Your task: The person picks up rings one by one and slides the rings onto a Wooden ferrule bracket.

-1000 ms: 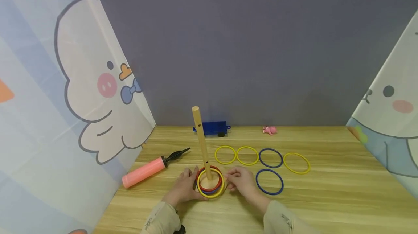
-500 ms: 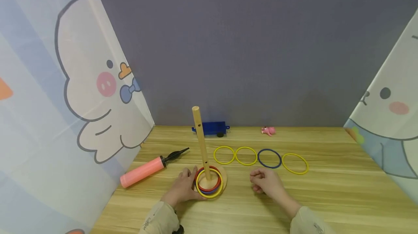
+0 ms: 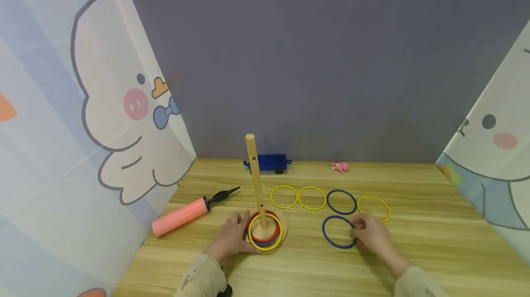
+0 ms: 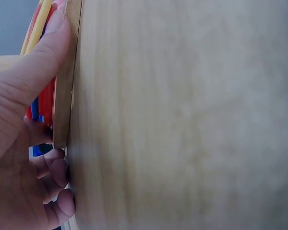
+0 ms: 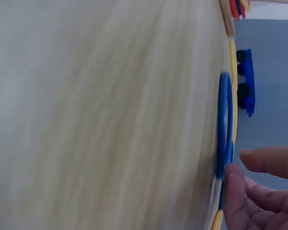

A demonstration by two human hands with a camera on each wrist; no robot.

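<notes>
In the head view, a wooden post (image 3: 257, 177) rises from a round wooden base (image 3: 285, 223). Red, blue and yellow rings lie around its foot, the yellow ring (image 3: 266, 250) uppermost and slightly askew. My left hand (image 3: 232, 237) grips this stand at its left side; the left wrist view has the thumb over the rings and the fingers curled by the base edge (image 4: 62, 105). Further right, my right hand (image 3: 372, 235) is at the right edge of a blue ring (image 3: 324, 232) lying flat. A gap separates thumb and forefinger in the right wrist view, the thumb tip right at the ring.
Behind the blue ring lie a yellow ring (image 3: 284, 186), a second yellow ring (image 3: 312, 187), another blue ring (image 3: 341, 190) and a further yellow ring (image 3: 374, 196). A blue toy trailer (image 3: 272, 162) and pink figurine (image 3: 341, 166) are at the back, a pink hand pump (image 3: 182, 216) left.
My right hand has moved from beside the stand rightward, across the blue ring, to that ring's right edge. The left hand has stayed at the stand.
</notes>
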